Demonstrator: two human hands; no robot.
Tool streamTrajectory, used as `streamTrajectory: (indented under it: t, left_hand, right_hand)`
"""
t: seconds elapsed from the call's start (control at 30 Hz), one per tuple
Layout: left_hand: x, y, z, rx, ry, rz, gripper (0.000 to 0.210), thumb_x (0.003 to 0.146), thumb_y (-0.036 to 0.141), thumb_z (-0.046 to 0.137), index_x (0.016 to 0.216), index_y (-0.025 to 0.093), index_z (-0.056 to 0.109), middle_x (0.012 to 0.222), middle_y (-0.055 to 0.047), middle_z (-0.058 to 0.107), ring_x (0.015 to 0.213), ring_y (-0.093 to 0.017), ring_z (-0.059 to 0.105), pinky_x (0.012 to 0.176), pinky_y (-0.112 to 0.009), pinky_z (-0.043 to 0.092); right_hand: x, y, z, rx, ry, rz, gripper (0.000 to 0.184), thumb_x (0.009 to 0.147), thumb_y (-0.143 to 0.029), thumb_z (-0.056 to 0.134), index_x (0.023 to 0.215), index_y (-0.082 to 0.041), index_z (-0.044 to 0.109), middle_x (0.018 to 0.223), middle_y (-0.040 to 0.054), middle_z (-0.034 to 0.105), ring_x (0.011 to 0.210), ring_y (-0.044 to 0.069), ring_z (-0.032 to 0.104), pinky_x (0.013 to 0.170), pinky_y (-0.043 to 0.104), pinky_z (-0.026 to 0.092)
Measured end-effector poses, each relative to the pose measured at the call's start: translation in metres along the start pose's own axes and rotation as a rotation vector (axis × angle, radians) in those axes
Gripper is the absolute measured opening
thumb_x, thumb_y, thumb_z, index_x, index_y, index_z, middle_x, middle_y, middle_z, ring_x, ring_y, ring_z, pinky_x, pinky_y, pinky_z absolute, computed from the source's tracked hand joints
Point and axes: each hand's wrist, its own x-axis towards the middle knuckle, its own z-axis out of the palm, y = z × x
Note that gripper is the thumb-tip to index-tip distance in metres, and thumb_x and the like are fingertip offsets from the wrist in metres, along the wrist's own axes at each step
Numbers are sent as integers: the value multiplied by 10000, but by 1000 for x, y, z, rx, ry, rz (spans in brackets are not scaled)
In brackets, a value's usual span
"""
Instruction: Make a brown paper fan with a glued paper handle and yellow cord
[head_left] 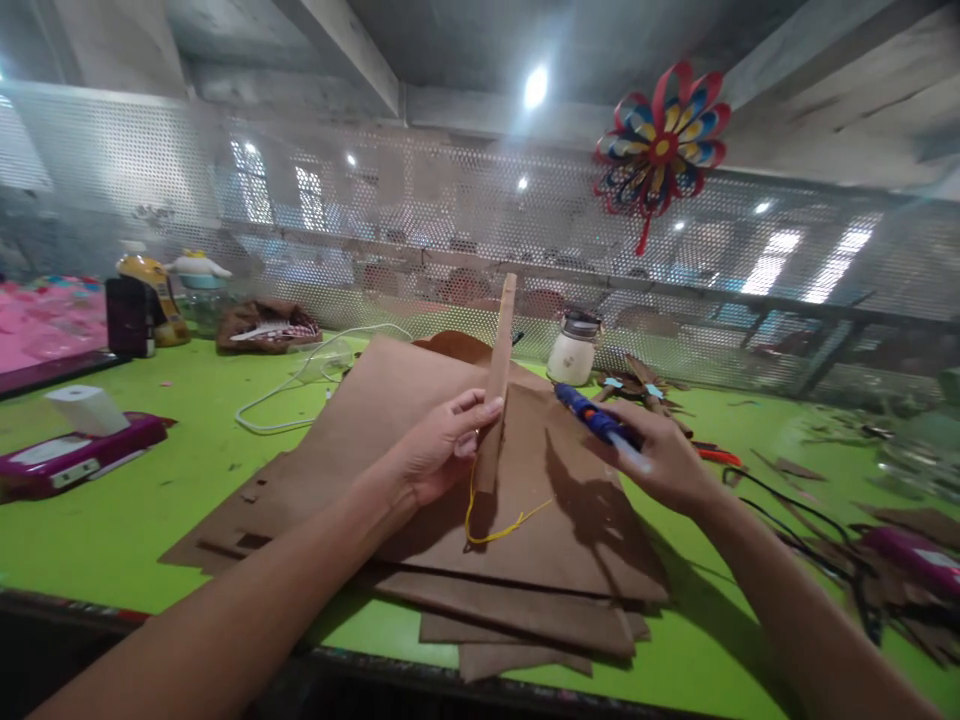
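Observation:
In my left hand (pixel 450 440) is a long, narrow cardboard strip (pixel 501 350), pinched near its middle and standing nearly upright. A yellow string (pixel 495 537) hangs below it in a loop. My right hand (pixel 664 455) is wrapped round a blue hot glue gun (pixel 596 418), whose tip points up and left, apart from the strip. Under both hands lies a stack of brown cardboard sheets (pixel 420 400), with the shadow of the right hand falling across it.
On the green table (pixel 97 550) stand a lidded white jar (pixel 572 350) and, at left, a purple power strip (pixel 82 455) with a white plug. A white cable (pixel 262 425) curls behind the stack. Cardboard scraps and a black cord (pixel 795 510) lie at right. A perforated metal screen rises behind.

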Motion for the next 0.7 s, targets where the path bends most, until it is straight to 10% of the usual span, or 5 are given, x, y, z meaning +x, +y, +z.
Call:
streamTrajectory:
  t: [0.4, 0.57, 0.7]
  left_hand:
    - [0, 1, 2, -55, 49, 72, 160, 717, 148, 703, 842, 148, 603, 731, 4, 619, 670, -87, 581, 669, -203, 446]
    - [4, -6, -2, -36, 80, 77, 181, 689, 164, 726, 789, 147, 576, 688, 16, 583, 628, -81, 555, 640, -205, 441]
    - [4, -11, -1, -32, 61, 115, 214, 698, 190, 725, 840, 157, 569, 715, 16, 574, 647, -85, 548, 634, -208, 436]
  right_hand:
    - [-4, 22, 19, -177, -248, -47, 383, 724, -221, 650, 1099, -151, 618, 1025, 125, 543, 974, 248, 516, 880, 416, 428]
    - [-3, -14, 18, 90, -125, -26, 259, 822, -305, 569, 1037, -170, 622, 1032, 105, 596, 961, 215, 552, 875, 381, 430]
    - [-3, -59, 35, 387, -272, 146, 263, 858, -385, 511, 975, -184, 632, 905, 60, 653, 813, 180, 588, 722, 311, 462]
